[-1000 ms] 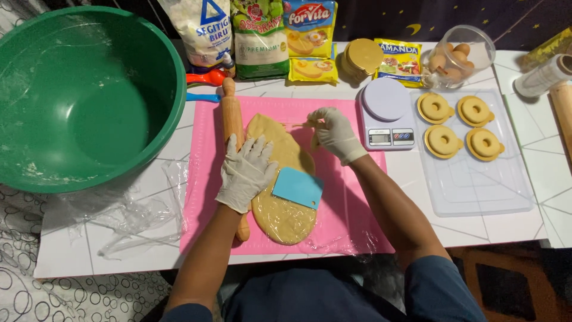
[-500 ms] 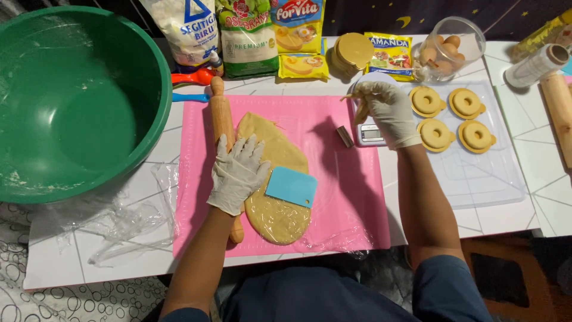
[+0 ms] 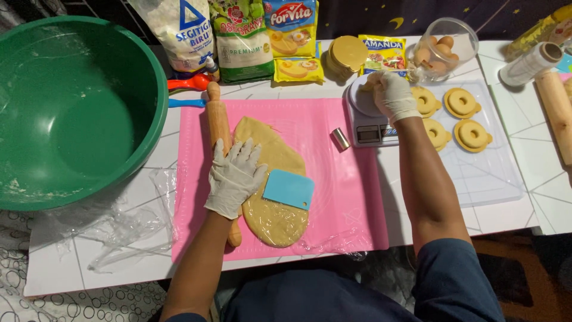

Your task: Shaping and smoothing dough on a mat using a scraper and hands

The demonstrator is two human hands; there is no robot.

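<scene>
From the head view, the left hand (image 3: 233,176) lies flat, fingers spread, on the dough (image 3: 273,179) (rolled out on the pink mat (image 3: 339,197)) beside the rolling pin (image 3: 218,122), while the right hand (image 3: 393,95), fingers curled, pinches a dough piece (image 3: 368,81) over the scale (image 3: 368,119).

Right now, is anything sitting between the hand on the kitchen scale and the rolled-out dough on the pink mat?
Yes. A small metal cylinder lies on the pink mat between the right hand at the scale and the dough. A blue scraper rests on the dough's near edge.
</scene>
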